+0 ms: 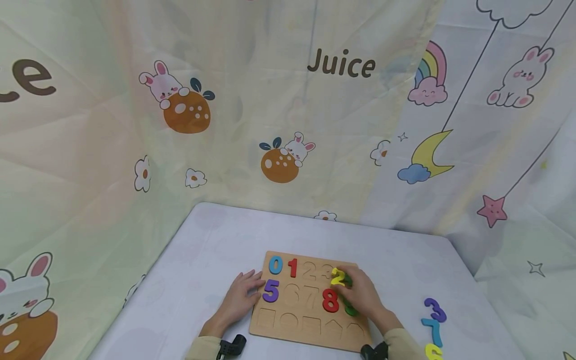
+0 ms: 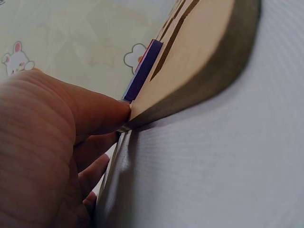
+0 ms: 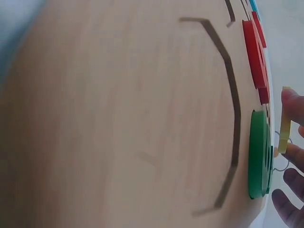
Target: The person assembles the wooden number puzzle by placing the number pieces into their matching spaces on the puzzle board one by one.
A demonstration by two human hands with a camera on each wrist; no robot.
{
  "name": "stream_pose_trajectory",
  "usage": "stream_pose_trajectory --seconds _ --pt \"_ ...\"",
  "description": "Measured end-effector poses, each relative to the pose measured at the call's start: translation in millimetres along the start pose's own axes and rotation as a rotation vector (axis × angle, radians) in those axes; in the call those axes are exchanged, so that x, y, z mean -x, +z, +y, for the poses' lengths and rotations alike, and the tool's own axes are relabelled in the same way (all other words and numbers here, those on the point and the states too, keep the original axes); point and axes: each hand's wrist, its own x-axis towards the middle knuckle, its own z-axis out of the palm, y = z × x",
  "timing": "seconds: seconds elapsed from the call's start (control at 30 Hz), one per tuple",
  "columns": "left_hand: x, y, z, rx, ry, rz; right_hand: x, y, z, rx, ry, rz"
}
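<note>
Right fingers [image 3: 294, 107] with yellow 2 [image 3: 285, 126] between them

At lower centre, the right hand [image 1: 362, 292] pinches a yellow 2 [image 1: 339, 278] over a board [image 1: 299, 322]; the left hand [image 1: 243, 295] seemingly touches its edge.

The number 2 [image 1: 338, 278] is bright yellow, and the number 6 [image 1: 429, 349] is yellow also. The number 0 [image 1: 272, 265] and number 7 [image 1: 435, 328] are light blue; number 1 [image 1: 294, 268] and number 8 [image 1: 330, 300] are red; number 5 [image 1: 271, 289] and number 3 [image 1: 436, 311] are purple. The board [image 1: 310, 311] has light-brown wood colour. The pale cloth [image 1: 252, 75] carries a pattern of white rabbits [image 1: 164, 90] and spotted orange-brown fruits [image 1: 186, 124].
</note>
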Motion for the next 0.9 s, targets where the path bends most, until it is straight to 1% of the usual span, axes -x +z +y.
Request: stream_pose_trajectory --seconds 0.3,0.4,0.53,0.67,0.9 --pt "0.2 -0.6 1.2 0.000 -0.004 0.000 -2.8 5.1 -3.4 0.017 -0.060 0.018" --pt "0.6 -0.9 1.8 -0.002 -0.006 -0.001 -5.1 7.2 -4.7 0.032 -0.063 0.017" --pt "1.3 -1.4 2.3 -0.002 -0.003 -0.003 -8.3 8.6 -8.1 0.027 -0.056 0.005" --pt "1.6 -1.3 1.6 -0.003 0.000 -0.005 -11.2 10.0 -10.5 0.027 -0.067 -0.006" --pt "1.1 -2.2 2.8 0.001 -0.004 -0.012 -15.6 14.2 -11.5 0.033 -0.065 -0.014"
